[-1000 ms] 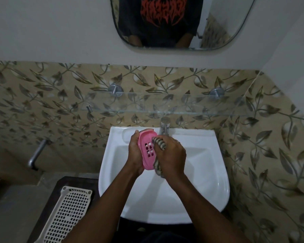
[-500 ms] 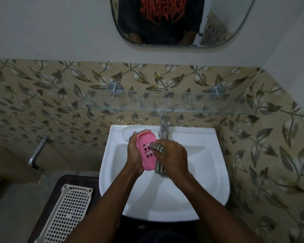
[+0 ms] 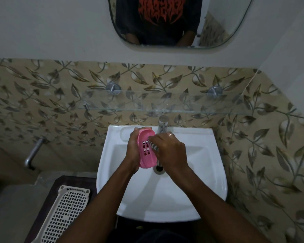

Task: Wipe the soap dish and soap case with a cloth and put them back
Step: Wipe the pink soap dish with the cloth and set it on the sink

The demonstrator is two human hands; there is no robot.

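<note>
One white sink (image 3: 165, 199), leaf-tiled wall (image 3: 42, 102); left hand (image 3: 132, 151) grips soap dish (image 3: 146, 158), right hand (image 3: 170, 151) clutches cloth (image 3: 154, 146).

Pink soap dish (image 3: 145, 159), grid of small cut-outs. Striped cloth (image 3: 154, 146), dark on light. Plain white sink (image 3: 165, 199). Beige wall tiles (image 3: 42, 95), brown leaf-and-vine pattern. Off-white wall (image 3: 42, 32) above them. 7 o'clock: cream tray (image 3: 67, 207), square-hole lattice. 12 o'clock, in mirror (image 3: 218, 32): black shirt (image 3: 161, 30), red print.

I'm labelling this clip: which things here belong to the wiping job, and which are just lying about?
In the job:
pink soap dish, held in the left hand
striped cloth, gripped in the right hand

Lying about:
sink
tap
glass shelf
white mesh tray
mirror
</note>
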